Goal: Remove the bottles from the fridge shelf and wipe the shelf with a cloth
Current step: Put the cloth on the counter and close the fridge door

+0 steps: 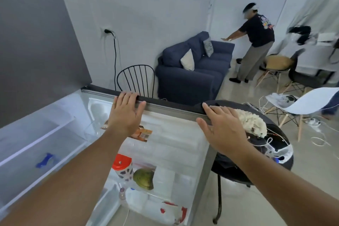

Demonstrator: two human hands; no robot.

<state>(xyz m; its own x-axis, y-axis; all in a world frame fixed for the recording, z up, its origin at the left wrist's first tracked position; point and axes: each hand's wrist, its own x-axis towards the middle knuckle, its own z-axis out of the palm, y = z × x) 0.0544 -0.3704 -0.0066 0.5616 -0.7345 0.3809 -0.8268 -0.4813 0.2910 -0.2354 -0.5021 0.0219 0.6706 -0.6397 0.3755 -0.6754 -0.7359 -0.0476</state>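
Both hands rest spread on the top edge of the open fridge door [165, 105]: the left hand [126, 112] at about eleven o'clock with its fingers hooked over the dark seal, the right hand [220, 128] at about two o'clock, lying flat and open near the door's outer corner, gripping nothing else. No cloth is in either hand. The bottles sit low in the door racks at about six o'clock: a red-capped jar [122, 166], a green round thing [144, 179] just beside it, and clear bottles [135, 196] below. My guess is the risk lies in leaning weight on the door, which could swing it and rattle those bottles loose. A small round bench [256, 170] piled with cables stands just beside the door's edge, and a wide swing could knock it.
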